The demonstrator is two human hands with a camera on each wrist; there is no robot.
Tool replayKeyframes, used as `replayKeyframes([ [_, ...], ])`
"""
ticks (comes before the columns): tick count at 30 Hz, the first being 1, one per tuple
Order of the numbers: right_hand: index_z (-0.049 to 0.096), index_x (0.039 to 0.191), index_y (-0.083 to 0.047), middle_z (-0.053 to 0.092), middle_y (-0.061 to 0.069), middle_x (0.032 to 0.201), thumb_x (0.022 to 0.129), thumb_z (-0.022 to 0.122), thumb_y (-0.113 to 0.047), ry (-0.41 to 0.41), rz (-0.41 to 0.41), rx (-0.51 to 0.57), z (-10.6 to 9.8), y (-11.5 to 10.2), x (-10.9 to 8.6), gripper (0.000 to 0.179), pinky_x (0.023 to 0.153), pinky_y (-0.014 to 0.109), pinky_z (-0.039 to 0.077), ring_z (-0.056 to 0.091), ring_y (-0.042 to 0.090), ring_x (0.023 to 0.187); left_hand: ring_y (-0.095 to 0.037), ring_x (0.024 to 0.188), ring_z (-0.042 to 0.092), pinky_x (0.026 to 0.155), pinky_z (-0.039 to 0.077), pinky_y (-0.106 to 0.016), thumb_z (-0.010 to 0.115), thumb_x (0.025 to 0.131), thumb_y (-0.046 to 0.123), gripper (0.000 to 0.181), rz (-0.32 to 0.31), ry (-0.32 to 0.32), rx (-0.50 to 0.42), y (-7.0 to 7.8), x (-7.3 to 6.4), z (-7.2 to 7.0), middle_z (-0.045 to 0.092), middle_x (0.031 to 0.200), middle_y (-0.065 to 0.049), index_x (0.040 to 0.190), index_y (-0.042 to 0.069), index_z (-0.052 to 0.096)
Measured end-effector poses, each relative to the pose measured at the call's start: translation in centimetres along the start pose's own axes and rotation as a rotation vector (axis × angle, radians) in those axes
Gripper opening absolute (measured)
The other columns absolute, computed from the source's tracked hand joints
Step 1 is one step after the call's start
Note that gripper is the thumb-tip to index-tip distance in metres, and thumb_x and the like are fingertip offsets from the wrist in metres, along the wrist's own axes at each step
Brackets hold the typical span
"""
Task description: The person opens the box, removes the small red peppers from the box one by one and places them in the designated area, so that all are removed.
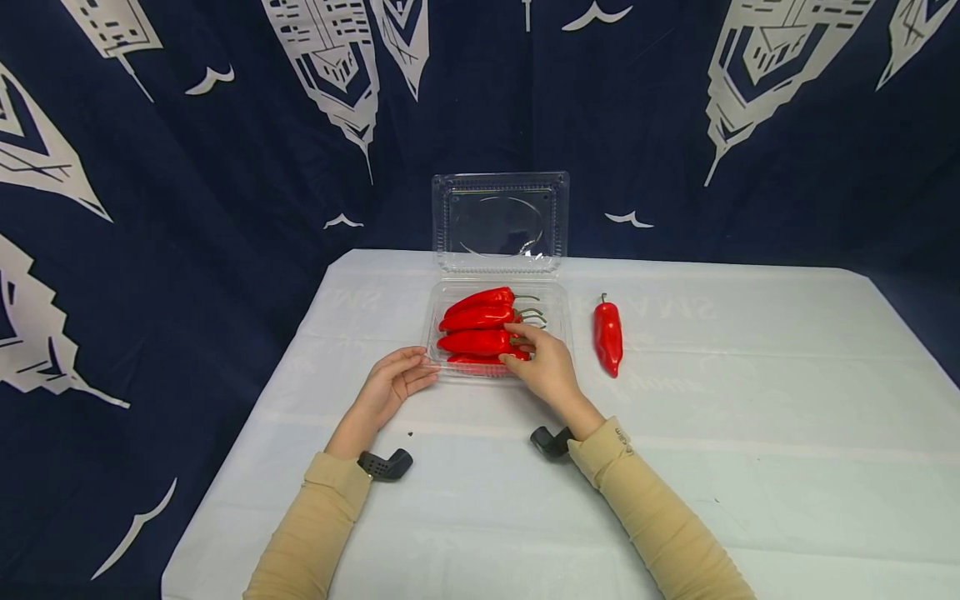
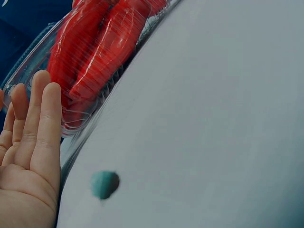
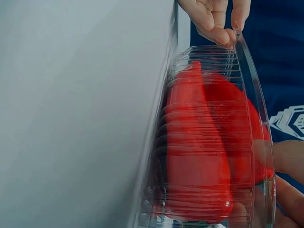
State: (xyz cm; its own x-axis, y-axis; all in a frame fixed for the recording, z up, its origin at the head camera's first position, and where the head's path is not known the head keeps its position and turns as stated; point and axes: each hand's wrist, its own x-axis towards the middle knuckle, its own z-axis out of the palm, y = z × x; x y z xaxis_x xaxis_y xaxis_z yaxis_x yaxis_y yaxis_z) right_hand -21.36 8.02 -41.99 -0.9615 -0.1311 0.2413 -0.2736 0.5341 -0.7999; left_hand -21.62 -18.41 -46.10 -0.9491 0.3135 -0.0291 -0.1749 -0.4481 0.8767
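Dark lettering [image 1: 622, 440] on right sleeve [image 1: 663, 508], faint marks [image 1: 678, 307] on white tablecloth [image 1: 750, 492], none legible

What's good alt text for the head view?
A right hand grips one of several long red peppers in an open, clear plastic rectangular box; the left hand holds its near left corner. Another pepper lies to the right on a white table.

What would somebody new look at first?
Probably the shiny red peppers in the open clear box, with the right hand on them and the left hand at the box's edge. Then the lone pepper lying right of the box on the white table, and the dark blue cloth behind, with its pale pictures.
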Motion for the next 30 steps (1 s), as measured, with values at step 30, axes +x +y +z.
replayKeyframes([
  [30, 0.061, 0.119, -0.006, 0.065, 0.012, 0.105, 0.079, 0.073, -0.015, -0.017, -0.037, -0.024, -0.10, 0.18, 0.05, 0.043, 0.079, 0.037, 0.056, 0.064, 0.025, 0.088, -0.020, 0.091, 0.067, 0.089, 0.052, -0.037, 0.035, 0.099, -0.001, 0.025, -0.006, 0.011, 0.018, 0.04, 0.05, 0.03, 0.063, 0.094, -0.007, 0.121, -0.013, 0.039],
])
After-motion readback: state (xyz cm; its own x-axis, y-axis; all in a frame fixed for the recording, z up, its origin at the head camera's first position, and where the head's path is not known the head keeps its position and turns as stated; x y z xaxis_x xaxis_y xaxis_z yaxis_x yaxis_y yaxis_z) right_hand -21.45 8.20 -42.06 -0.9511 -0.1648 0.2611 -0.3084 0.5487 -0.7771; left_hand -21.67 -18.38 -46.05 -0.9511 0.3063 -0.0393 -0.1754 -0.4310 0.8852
